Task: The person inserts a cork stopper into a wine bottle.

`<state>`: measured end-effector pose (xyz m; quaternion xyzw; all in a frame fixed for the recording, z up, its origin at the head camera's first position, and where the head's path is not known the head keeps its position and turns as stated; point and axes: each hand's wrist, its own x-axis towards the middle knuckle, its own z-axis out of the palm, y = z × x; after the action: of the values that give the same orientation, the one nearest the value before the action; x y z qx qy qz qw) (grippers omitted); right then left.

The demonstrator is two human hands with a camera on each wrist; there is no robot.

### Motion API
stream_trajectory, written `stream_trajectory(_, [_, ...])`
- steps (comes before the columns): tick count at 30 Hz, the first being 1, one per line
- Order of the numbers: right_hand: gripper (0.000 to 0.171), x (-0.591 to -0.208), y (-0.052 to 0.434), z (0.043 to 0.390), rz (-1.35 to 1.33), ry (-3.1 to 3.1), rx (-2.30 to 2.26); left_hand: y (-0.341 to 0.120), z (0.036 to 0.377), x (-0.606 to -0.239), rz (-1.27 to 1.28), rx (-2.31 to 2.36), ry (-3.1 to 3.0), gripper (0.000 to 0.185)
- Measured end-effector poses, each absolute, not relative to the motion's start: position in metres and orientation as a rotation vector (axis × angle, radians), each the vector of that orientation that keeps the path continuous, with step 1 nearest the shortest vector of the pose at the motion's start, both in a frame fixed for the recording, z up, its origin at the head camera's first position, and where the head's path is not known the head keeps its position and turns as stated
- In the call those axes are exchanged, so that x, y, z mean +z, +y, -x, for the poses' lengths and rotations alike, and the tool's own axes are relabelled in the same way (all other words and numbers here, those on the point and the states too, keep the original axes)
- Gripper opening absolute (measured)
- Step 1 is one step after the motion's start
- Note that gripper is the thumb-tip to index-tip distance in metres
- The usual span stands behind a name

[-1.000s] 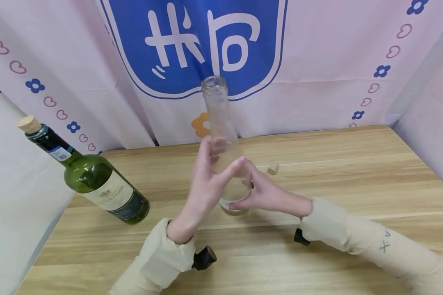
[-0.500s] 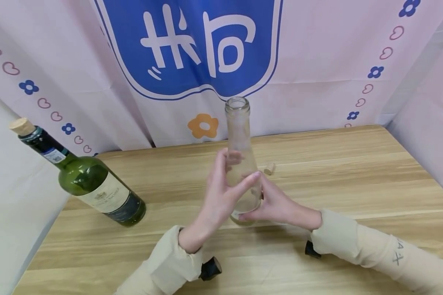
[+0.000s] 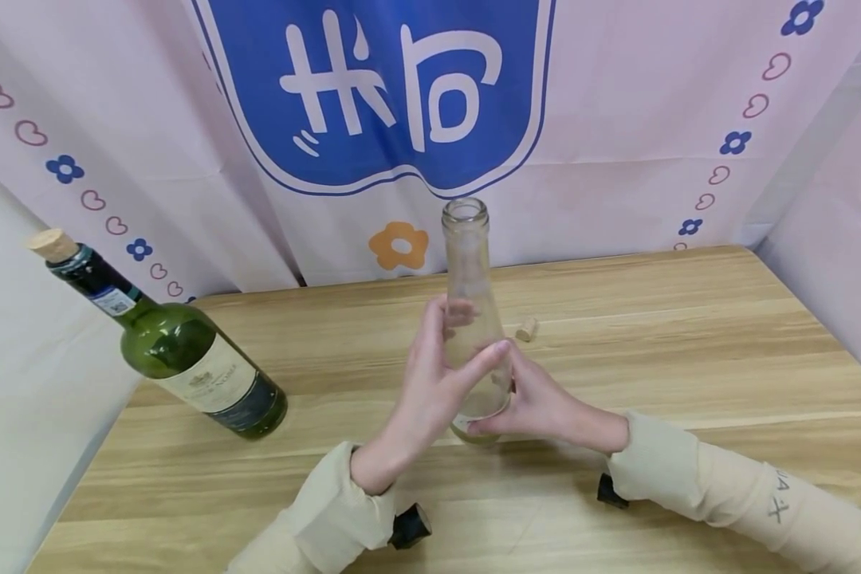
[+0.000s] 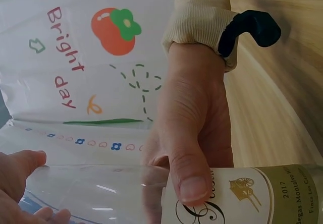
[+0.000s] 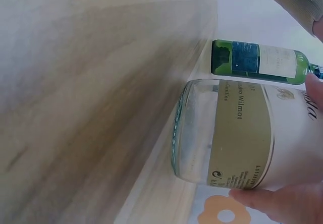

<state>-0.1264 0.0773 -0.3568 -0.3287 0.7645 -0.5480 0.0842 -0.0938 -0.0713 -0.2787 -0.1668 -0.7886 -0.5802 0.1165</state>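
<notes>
A clear glass bottle [image 3: 469,267] with an uncorked mouth is held nearly upright by both hands in the head view. My left hand [image 3: 430,379] grips its upper body, fingers wrapped behind and thumb across the front. Lower down, my right hand [image 3: 541,405] holds the bottle near its label [image 5: 242,133]. In the left wrist view the right thumb [image 4: 192,178] lies on that label. Whether the base touches the table cannot be told. Right of the bottle, a small cork [image 3: 527,329] lies on the wood.
A green wine bottle [image 3: 204,367] with a cork [image 3: 53,245] in its neck stands at the left of the wooden table [image 3: 617,319]. Behind the table hangs a printed cloth [image 3: 603,119] with a blue emblem.
Both hands have brought the clear bottle right and towards me, and its leftward tilt has lessened. Most of this happened before the half-second frame. The green bottle and loose cork stay put.
</notes>
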Motion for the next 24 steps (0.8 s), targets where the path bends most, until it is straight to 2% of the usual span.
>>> stream_trajectory(11, [0.073,-0.334,0.104,0.15,1.277,2.338,-1.2,-0.075,0.096,-0.28,0.545,-1.658,-2.384,0.047])
stream_trajectory(16, [0.056,-0.333,0.114,0.173,1.381,2.461,-1.022,-0.076,0.097,-0.281,0.575,-1.675,-2.4,0.047])
stream_trajectory(24, [0.037,-0.34,0.12,0.21,1.358,2.612,-0.79,-0.076,0.098,-0.282,0.588,-1.685,-2.383,0.048])
